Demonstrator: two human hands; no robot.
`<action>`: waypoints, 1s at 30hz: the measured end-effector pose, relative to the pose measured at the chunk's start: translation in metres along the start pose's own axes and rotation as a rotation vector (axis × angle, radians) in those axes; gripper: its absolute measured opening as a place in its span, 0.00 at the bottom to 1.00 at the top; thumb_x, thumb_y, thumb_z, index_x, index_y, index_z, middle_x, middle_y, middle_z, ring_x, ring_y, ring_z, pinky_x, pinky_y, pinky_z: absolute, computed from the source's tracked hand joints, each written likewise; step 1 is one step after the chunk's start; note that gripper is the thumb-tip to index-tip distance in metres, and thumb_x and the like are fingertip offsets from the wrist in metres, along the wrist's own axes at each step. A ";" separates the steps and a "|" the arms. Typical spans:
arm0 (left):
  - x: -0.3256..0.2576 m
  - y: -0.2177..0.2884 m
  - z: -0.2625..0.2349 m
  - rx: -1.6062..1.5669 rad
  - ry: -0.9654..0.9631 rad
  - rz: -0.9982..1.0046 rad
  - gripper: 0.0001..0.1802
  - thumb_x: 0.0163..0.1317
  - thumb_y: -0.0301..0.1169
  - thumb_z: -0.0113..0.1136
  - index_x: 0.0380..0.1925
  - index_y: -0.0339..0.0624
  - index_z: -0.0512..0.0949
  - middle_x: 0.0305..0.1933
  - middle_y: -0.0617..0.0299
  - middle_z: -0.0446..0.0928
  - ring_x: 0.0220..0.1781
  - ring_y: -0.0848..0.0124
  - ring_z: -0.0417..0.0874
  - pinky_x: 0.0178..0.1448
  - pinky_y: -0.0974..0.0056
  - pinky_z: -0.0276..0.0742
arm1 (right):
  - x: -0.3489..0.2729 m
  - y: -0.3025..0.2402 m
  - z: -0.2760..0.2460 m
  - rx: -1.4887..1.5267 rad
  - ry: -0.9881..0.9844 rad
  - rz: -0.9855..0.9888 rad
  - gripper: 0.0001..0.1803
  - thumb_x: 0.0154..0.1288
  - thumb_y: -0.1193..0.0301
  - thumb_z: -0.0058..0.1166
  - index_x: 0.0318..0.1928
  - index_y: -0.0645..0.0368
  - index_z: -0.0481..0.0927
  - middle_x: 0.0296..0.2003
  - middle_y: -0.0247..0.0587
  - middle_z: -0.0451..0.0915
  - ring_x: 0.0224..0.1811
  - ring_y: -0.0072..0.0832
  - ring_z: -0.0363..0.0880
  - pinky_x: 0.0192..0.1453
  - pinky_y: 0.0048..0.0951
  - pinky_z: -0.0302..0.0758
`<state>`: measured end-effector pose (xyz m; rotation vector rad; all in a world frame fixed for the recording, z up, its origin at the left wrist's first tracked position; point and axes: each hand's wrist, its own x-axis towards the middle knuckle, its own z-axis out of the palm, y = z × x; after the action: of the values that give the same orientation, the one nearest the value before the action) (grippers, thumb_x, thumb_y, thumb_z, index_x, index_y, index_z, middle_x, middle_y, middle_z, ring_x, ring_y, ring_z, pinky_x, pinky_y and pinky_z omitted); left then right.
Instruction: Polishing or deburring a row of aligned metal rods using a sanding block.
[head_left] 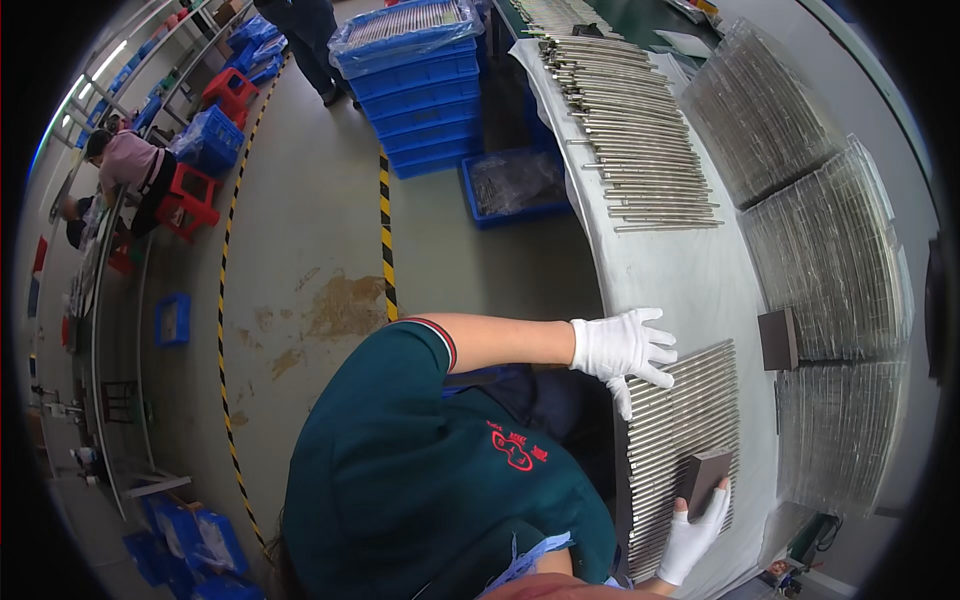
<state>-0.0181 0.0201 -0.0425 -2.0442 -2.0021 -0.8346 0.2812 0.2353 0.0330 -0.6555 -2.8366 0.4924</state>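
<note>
Many slim metal rods (680,430) lie side by side in a row on the white-covered table (665,275). My left hand (625,350), in a white glove, is open with its fingers spread at the far end of this row, fingertips at the rods. My right hand (698,535) wears a white glove with bare thumb and fingertip showing. It is closed around a dark grey-brown rectangular block (705,475), held over the rods. Whether the block presses on them I cannot tell. A second similar block (778,340) stands beyond the row, by the wrapped stacks.
Another long row of rods (640,130) covers the table's far part. Clear-wrapped bundles (835,255) line its right side. Stacked blue crates (415,100) and a low blue crate (515,185) stand on the floor. Another person (135,165) sits at a bench to the left.
</note>
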 end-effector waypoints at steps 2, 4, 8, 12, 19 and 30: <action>0.002 0.004 -0.005 -0.040 -0.047 -0.038 0.52 0.37 0.78 0.55 0.60 0.58 0.75 0.63 0.55 0.73 0.68 0.52 0.69 0.68 0.31 0.55 | -0.002 0.000 -0.002 0.037 0.007 0.034 0.47 0.49 0.70 0.69 0.70 0.60 0.62 0.67 0.52 0.66 0.70 0.50 0.62 0.74 0.45 0.58; 0.003 0.014 -0.008 -0.028 -0.081 -0.084 0.55 0.35 0.77 0.58 0.61 0.57 0.74 0.64 0.52 0.71 0.70 0.50 0.67 0.69 0.29 0.51 | -0.004 0.003 -0.004 -0.054 -0.033 -0.004 0.45 0.53 0.67 0.68 0.71 0.62 0.61 0.67 0.53 0.66 0.70 0.49 0.63 0.74 0.45 0.60; 0.017 0.040 -0.023 -0.018 -0.256 -0.211 0.64 0.26 0.75 0.65 0.67 0.55 0.67 0.68 0.38 0.64 0.74 0.44 0.60 0.71 0.26 0.44 | -0.003 -0.021 -0.006 -0.332 -0.055 -0.006 0.41 0.61 0.62 0.64 0.70 0.64 0.62 0.68 0.58 0.64 0.71 0.46 0.63 0.75 0.40 0.60; 0.015 0.046 -0.013 0.025 -0.226 -0.236 0.66 0.24 0.76 0.64 0.68 0.54 0.66 0.69 0.37 0.63 0.74 0.45 0.60 0.70 0.25 0.44 | 0.015 -0.065 -0.043 -0.427 -0.340 0.024 0.45 0.57 0.49 0.60 0.69 0.62 0.64 0.69 0.64 0.60 0.72 0.58 0.56 0.76 0.52 0.52; 0.013 0.044 -0.007 0.025 -0.183 -0.235 0.63 0.27 0.76 0.63 0.67 0.58 0.67 0.66 0.39 0.65 0.72 0.46 0.61 0.69 0.26 0.46 | 0.003 -0.024 -0.022 -0.123 -0.171 -0.074 0.43 0.60 0.50 0.59 0.68 0.65 0.66 0.66 0.63 0.65 0.70 0.55 0.61 0.74 0.50 0.57; 0.024 0.060 -0.021 0.017 -0.297 -0.278 0.64 0.28 0.74 0.66 0.69 0.56 0.65 0.68 0.35 0.61 0.74 0.43 0.58 0.71 0.26 0.45 | -0.004 -0.032 -0.041 -0.435 0.200 -0.258 0.29 0.69 0.54 0.53 0.59 0.65 0.74 0.53 0.57 0.75 0.56 0.52 0.72 0.60 0.50 0.71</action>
<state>0.0322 0.0257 0.0026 -2.0079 -2.4854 -0.5792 0.2828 0.2181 0.0823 -0.3656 -2.7891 -0.2276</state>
